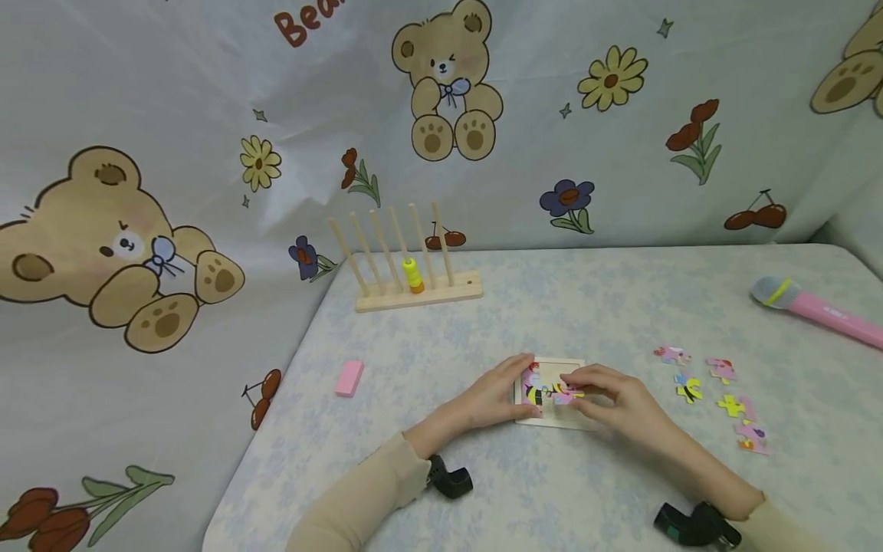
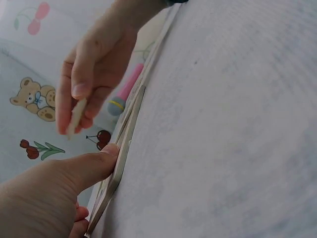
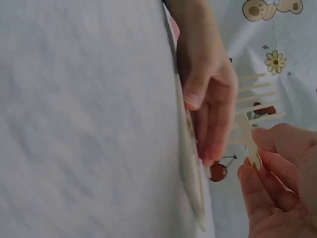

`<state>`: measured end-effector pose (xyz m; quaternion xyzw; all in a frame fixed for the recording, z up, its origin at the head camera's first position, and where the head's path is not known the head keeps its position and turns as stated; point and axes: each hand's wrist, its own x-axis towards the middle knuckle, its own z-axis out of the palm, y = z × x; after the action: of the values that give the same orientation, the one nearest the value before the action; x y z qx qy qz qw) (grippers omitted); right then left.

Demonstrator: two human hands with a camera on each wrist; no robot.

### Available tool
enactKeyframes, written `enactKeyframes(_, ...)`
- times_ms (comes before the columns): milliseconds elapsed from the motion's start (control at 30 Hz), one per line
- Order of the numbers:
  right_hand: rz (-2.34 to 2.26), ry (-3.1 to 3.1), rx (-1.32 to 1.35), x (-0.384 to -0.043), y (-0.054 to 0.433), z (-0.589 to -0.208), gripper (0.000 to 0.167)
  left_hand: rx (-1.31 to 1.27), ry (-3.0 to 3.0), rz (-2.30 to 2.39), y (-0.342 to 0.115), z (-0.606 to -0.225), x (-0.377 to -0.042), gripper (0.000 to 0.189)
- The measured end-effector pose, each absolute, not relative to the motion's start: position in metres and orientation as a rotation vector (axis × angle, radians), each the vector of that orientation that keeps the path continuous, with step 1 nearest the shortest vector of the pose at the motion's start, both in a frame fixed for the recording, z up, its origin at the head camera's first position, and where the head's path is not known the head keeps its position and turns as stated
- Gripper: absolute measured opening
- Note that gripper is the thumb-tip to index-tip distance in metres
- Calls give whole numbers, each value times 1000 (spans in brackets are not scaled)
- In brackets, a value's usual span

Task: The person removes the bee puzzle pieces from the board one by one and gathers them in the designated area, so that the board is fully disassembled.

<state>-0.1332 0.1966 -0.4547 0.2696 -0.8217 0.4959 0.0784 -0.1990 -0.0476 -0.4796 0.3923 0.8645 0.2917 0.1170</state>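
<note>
My left hand grips a shallow wooden puzzle tray at its left side, thumb along the near edge and fingers at the far edge. Some colourful pieces sit in the tray's left part. Over the tray, my right hand pinches a puzzle piece between thumb and fingers. Both wrist views show this puzzle piece edge-on, raised above the tray. To the right lie several loose puzzle pieces, pink and yellow, on the table.
At the back left stands a wooden peg rack with yellow and orange beads on one peg. A pink block lies left of my hands. The pink toy microphone rests at the far right. Bear-printed cloth hangs behind the table.
</note>
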Motion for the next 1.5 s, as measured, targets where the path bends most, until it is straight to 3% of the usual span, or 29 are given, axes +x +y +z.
enactKeyframes(367, 1259, -2519, 601, -119, 279, -405, 43, 1161, 2580, 815, -49, -479, -203, 87)
enactKeyframes(600, 1193, -2806, 274, -89, 318, -414, 33, 1183, 2532, 847, -46, -479, -201, 87)
enactKeyframes(800, 1215, -2871, 210, -79, 327, -430, 34, 1190, 2549, 844, -44, -481, -200, 86)
enactKeyframes(1067, 1059, -2820, 269, -73, 336, -447, 29, 1212, 2547, 829, -47, -486, -202, 87)
enactKeyframes(1367, 731, -2531, 727, -87, 335, -471, 42, 1198, 2551, 838, -51, -488, -203, 88)
enactKeyframes(1500, 651, -2546, 724, -94, 336, -469, 41, 1203, 2547, 842, -49, -485, -203, 88)
